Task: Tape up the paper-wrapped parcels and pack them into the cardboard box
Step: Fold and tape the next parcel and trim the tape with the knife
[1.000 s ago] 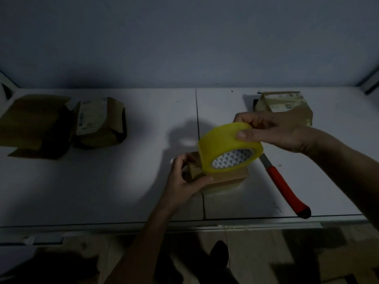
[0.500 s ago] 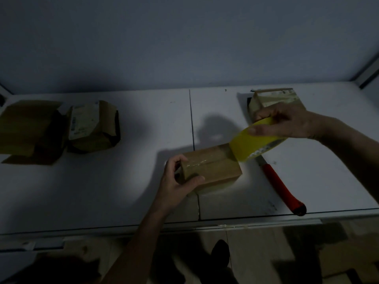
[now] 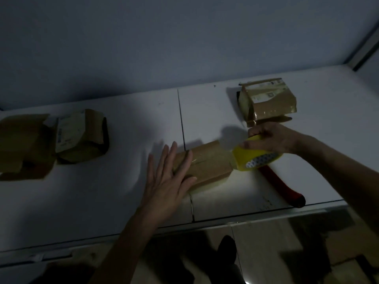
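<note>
A small brown paper-wrapped parcel [image 3: 207,162] lies on the white table [image 3: 102,201] near its front edge, with a strip of clear tape along its top. My left hand [image 3: 166,177] lies flat with straight fingers on the parcel's left end. My right hand [image 3: 270,138] grips a yellow roll of tape [image 3: 254,158] at the parcel's right end, and the tape runs from the roll onto the parcel. A second taped parcel [image 3: 268,101] with a label sits behind my right hand. A third, loosely wrapped parcel [image 3: 80,136] sits at the left beside an open cardboard box [image 3: 22,146].
A red-handled cutter [image 3: 283,185] lies on the table to the right of the parcel, partly under the tape roll, its end at the front edge. A grey wall stands behind the table. Below the front edge the floor is dark.
My left hand let go of the parcel's left end and now lies flat on its top. My right hand pulled the tape roll across the parcel to its right end.
</note>
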